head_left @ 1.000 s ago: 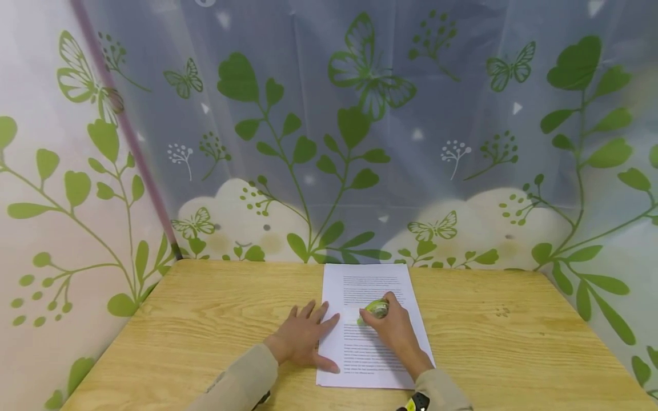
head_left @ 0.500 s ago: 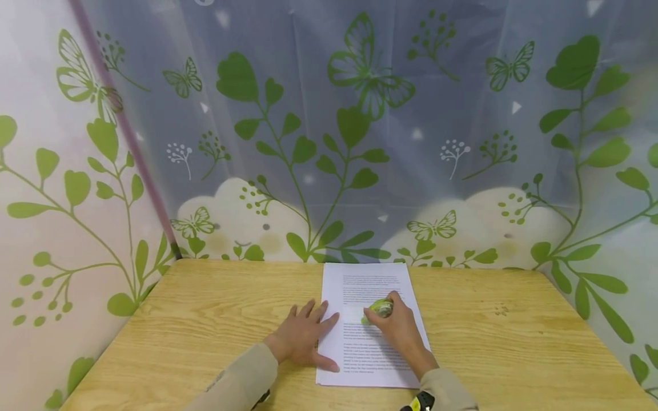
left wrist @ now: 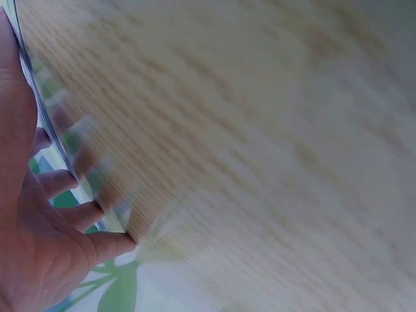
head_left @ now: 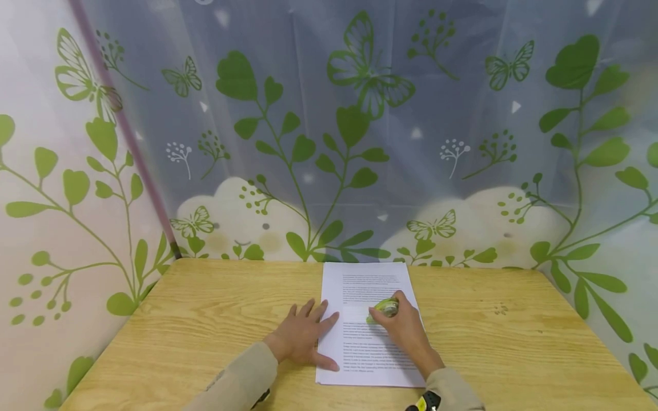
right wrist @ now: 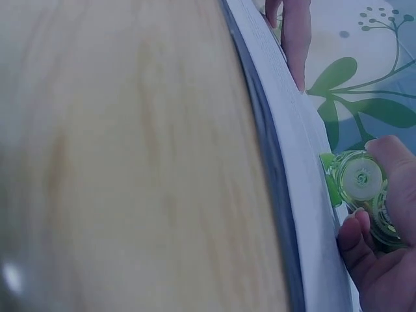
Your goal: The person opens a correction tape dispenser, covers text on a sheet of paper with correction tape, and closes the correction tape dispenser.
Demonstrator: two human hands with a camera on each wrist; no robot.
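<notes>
On the table lies a stack of printed paper [head_left: 333, 285], its text in paragraphs. My right hand [head_left: 406, 325] grips a green see-through correction tape [head_left: 388, 308] over the right half of the top sheet. In the right wrist view the reels of the correction tape [right wrist: 361, 179] show through its case, and its green tip is at the paper. Left of the tip runs a white band without print, between two paragraphs. My left hand [head_left: 305, 335] rests with spread fingers across the left edge of the stack, part on paper and part on wood.
The wooden table [head_left: 216, 319] spreads out on both sides of the stack. Behind it hangs a patterned curtain [head_left: 437, 160] with leaves and butterflies, and the far end of the paper reaches almost to it. Each wrist wears a dark strapped device.
My right hand has slid a little to the right across the sheet with the correction tape. The left hand stays in place on the paper's edge.
</notes>
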